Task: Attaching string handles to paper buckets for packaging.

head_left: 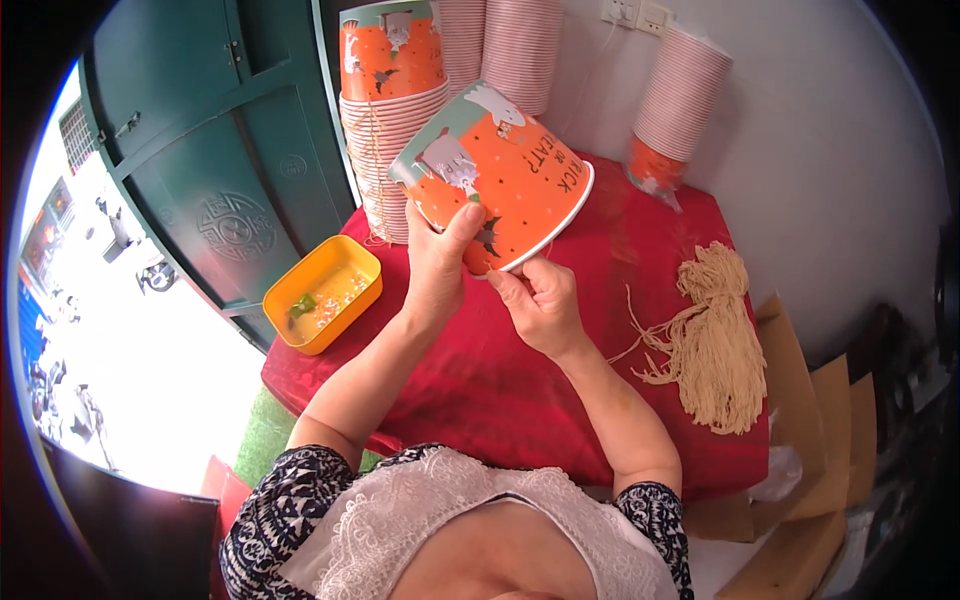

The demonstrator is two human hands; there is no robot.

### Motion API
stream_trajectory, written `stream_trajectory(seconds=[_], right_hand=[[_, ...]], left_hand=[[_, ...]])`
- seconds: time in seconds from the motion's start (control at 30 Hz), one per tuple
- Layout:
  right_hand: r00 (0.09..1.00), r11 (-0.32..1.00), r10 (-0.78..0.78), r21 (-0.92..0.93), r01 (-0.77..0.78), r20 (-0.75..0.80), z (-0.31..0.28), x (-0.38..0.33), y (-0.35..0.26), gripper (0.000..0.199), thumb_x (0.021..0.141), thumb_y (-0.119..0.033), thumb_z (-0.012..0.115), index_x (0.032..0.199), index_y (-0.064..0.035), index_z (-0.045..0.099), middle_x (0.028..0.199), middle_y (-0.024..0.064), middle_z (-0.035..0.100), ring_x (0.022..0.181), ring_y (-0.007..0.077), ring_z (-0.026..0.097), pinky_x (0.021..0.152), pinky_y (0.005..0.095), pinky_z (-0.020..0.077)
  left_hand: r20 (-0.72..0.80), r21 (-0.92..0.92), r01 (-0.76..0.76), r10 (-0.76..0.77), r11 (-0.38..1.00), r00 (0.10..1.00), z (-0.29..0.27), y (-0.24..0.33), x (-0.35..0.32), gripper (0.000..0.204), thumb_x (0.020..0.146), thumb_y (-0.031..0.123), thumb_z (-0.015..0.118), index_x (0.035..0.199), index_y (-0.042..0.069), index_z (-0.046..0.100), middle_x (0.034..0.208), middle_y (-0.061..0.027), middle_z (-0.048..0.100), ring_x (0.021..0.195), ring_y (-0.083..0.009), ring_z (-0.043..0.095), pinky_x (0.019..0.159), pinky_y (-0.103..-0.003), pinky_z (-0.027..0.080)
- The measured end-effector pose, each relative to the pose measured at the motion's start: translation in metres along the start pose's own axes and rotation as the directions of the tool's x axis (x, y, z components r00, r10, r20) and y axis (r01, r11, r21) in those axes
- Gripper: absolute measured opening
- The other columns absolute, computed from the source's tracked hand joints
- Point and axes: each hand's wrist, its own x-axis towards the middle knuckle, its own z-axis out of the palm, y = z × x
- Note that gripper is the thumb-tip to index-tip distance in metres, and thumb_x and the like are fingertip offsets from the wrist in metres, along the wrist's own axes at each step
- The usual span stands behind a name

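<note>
Tilted over the table, an orange and green paper bucket (520,185) with ghost and bat pictures is between my hands. My left hand (440,262) grips its side, thumb on the printed wall. At the near end of its white rim, the fingers of my right hand (545,305) are pinched closed; whether a cord is in them as well is hidden. To the right lies a bundle of beige cords (715,340), some strands loose. A tall stack of nested buckets (395,60) stands behind my left hand, cords hanging down its side.
A yellow plastic tub (350,318) with small bits inside sits on the red tablecloth (480,400). More stacked buckets (520,50) stand at the back, and another stack (680,95) leans by the wall. Cardboard boxes (825,420) are at right, a green door (220,170) at left.
</note>
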Motion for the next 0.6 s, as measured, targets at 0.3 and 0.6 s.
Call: stream_trajectory(seconds=[0.3,0.6], right_hand=[[0.953,0.987,0.152,-0.084,-0.135,0.261,0.013,0.0,-0.027,0.032,0.087,-0.008,0.068,0.116,0.0028,0.059,0.098,0.012,0.064,0.079,0.0195,0.062,0.067,0.0301,0.0513],[0.988,0.994,0.004,-0.11,0.013,0.152,-0.015,0.014,-0.048,0.024,0.087,-0.001,0.065,0.109,0.0041,0.06,0.107,0.0131,0.06,0.072,0.015,0.06,0.06,0.0275,0.0517]], left_hand=[[-0.083,0.227,-0.181,0.204,0.957,0.975,-0.026,0.042,-0.013,0.085,0.072,0.024,0.083,0.133,0.003,0.028,0.118,-0.0127,0.052,0.104,-0.0211,0.056,0.088,-0.035,0.052],[-0.21,0.572,-0.475,0.679,0.669,0.703,-0.123,0.151,0.091,0.08,0.075,0.021,0.082,0.131,-0.004,0.031,0.114,-0.0162,0.053,0.096,-0.0212,0.063,0.087,-0.032,0.052]])
